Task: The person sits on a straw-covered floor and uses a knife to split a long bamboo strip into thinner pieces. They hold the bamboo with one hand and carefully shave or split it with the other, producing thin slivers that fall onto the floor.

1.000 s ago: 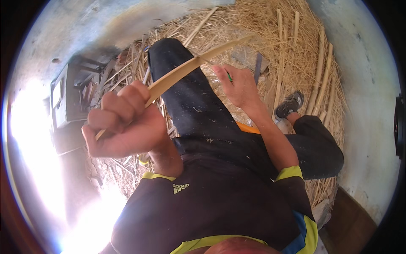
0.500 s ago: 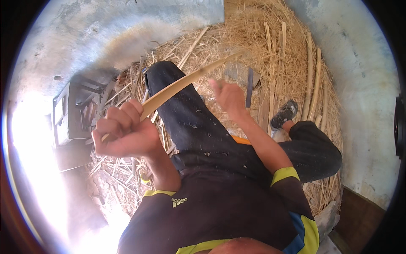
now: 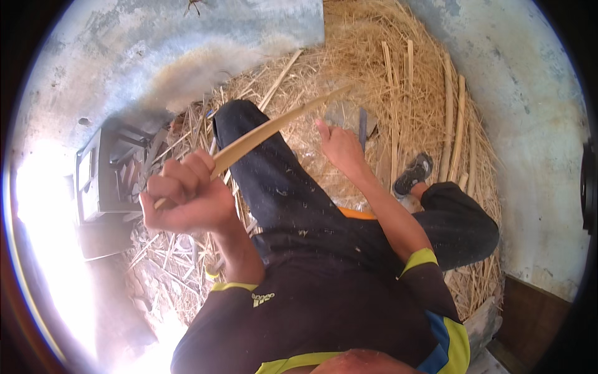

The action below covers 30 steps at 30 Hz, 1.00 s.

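Note:
A long, flat, pale bamboo strip (image 3: 261, 134) is in my left hand (image 3: 190, 193), whose fingers wrap round its near end. From that fist it slants up and to the right across my left knee, tapering toward its far tip. My right hand (image 3: 344, 148) is below and right of that tip, apart from the strip. Its fingers are curled and its thumb points up. Whatever it may hold is hidden. Behind this hand a narrow dark bar (image 3: 362, 124) lies on the floor, partly covered by the hand.
Straw and shavings (image 3: 358, 43) cover the floor. Several long bamboo pieces (image 3: 460, 124) lie by the right wall (image 3: 529, 124). A grey box-like cabinet (image 3: 93, 177) stands at left. My shoe (image 3: 413, 174) rests at right; something orange (image 3: 357, 214) shows by my lap.
My right hand has shifted slightly right and down, farther from the strip's tip. The left hand keeps its grip on the strip. The whole view has shifted a little.

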Each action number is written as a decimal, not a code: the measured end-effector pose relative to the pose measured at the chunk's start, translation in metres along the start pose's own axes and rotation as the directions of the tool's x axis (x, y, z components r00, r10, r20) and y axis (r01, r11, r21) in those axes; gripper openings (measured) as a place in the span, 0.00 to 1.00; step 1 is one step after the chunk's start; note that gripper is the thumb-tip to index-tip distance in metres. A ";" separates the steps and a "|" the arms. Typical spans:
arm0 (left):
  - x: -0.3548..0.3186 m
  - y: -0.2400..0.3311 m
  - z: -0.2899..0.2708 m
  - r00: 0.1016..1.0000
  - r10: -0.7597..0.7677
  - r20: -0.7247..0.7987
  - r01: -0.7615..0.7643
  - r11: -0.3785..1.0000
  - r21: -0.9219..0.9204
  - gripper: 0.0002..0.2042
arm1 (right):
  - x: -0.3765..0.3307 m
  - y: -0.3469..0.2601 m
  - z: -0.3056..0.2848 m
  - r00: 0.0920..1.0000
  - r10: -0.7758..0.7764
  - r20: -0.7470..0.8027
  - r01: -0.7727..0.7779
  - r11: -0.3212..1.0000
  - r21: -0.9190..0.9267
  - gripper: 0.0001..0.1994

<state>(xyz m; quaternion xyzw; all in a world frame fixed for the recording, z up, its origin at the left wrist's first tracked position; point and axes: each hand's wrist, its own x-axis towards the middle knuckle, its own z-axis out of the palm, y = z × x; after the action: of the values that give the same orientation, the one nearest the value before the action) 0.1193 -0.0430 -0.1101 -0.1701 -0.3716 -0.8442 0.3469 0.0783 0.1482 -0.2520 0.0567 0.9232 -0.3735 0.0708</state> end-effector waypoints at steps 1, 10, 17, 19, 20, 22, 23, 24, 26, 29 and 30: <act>-0.003 0.003 -0.004 1.000 -0.007 0.011 0.007 1.000 0.004 0.21 | -0.007 0.000 -0.003 0.997 -0.063 -0.041 0.063 0.998 -0.016 0.32; -0.001 0.004 -0.006 0.998 0.002 -0.057 0.001 0.998 0.058 0.20 | 0.006 0.008 0.008 0.998 -0.066 0.018 0.065 0.998 0.022 0.32; 0.001 -0.001 -0.001 0.999 0.015 -0.037 -0.011 0.994 0.104 0.19 | 0.005 -0.009 0.018 0.962 -0.266 -0.062 0.272 0.953 0.130 0.29; 0.019 -0.006 -0.016 0.987 0.052 -0.153 -0.026 0.986 0.167 0.19 | 0.003 -0.021 0.016 0.961 -0.270 -0.066 0.273 0.961 0.039 0.29; 0.027 -0.005 -0.025 0.976 0.070 -0.208 -0.029 0.980 0.197 0.19 | -0.003 -0.031 0.017 0.953 -0.293 -0.070 0.291 0.956 -0.037 0.29; 0.029 -0.001 -0.029 0.957 0.049 -0.285 0.009 0.980 0.200 0.18 | -0.006 -0.036 0.020 0.940 -0.330 -0.082 0.318 0.939 -0.134 0.30; 0.028 -0.001 -0.029 0.953 0.047 -0.299 0.020 0.976 0.216 0.19 | -0.005 -0.029 0.027 0.938 -0.337 -0.085 0.323 0.935 -0.149 0.31; 0.027 0.000 -0.028 0.949 0.045 -0.313 0.031 0.972 0.232 0.19 | -0.004 -0.021 0.035 0.934 -0.345 -0.089 0.328 0.930 -0.164 0.32; 0.022 -0.001 -0.022 0.943 0.045 -0.330 0.026 0.978 0.205 0.19 | 0.005 -0.016 0.032 0.966 -0.240 -0.096 0.237 0.970 -0.049 0.32; 0.018 0.001 -0.029 0.963 0.042 -0.267 0.008 0.983 0.182 0.19 | -0.008 -0.030 0.024 0.926 -0.339 -0.166 0.330 0.941 -0.081 0.30; 0.016 0.003 -0.033 0.972 0.036 -0.231 0.005 0.984 0.177 0.19 | -0.016 -0.037 0.022 0.905 -0.388 -0.176 0.389 0.921 -0.033 0.29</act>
<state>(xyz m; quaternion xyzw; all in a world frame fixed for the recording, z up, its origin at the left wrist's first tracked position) 0.1089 -0.0764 -0.1219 -0.0412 -0.4003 -0.8193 0.4085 0.0903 0.1054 -0.2395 -0.0949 0.9180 -0.3747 -0.0882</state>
